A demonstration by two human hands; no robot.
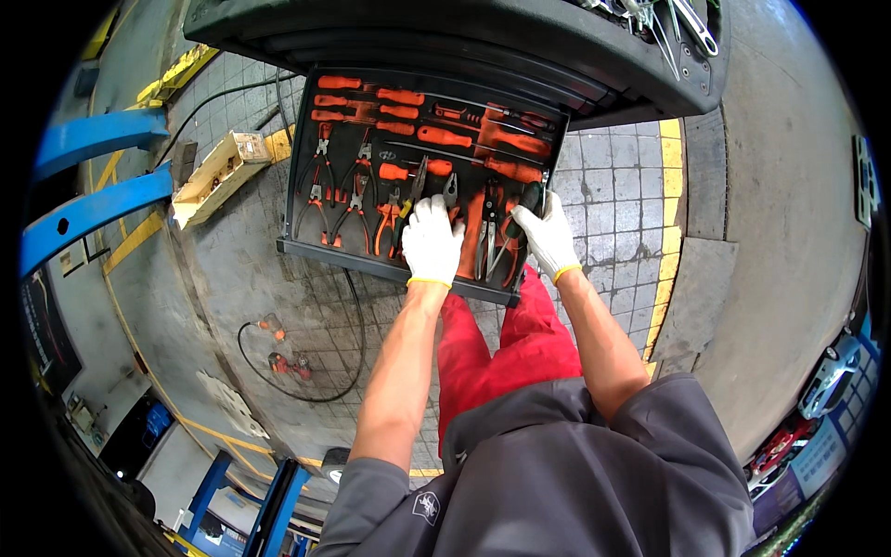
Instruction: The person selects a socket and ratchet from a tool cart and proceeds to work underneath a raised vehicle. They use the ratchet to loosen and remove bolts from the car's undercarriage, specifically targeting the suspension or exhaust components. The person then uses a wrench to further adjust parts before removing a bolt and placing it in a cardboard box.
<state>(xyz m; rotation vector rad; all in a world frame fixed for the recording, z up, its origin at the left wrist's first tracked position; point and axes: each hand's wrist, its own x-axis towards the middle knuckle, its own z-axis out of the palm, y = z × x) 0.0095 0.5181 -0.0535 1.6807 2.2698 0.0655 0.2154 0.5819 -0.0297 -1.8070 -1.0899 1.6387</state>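
The open tool drawer [306, 243] leaves little free room between its pliers. The left hand [432, 241] rests there with fingers spread loosely, grasping nothing. The right hand [548, 237] seems to close its fingers on dark-handled pliers [516, 223].

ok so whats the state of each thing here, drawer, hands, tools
drawer: pulled open, full of tools
left hand: gloved, resting on tools at the drawer front
right hand: gloved, on a dark-handled tool
pliers: lying in their slots
screwdrivers: lying in rows at the back

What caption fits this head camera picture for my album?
Two white-gloved hands, left and right, reach into an open black tool drawer full of orange-handled pliers and screwdrivers.
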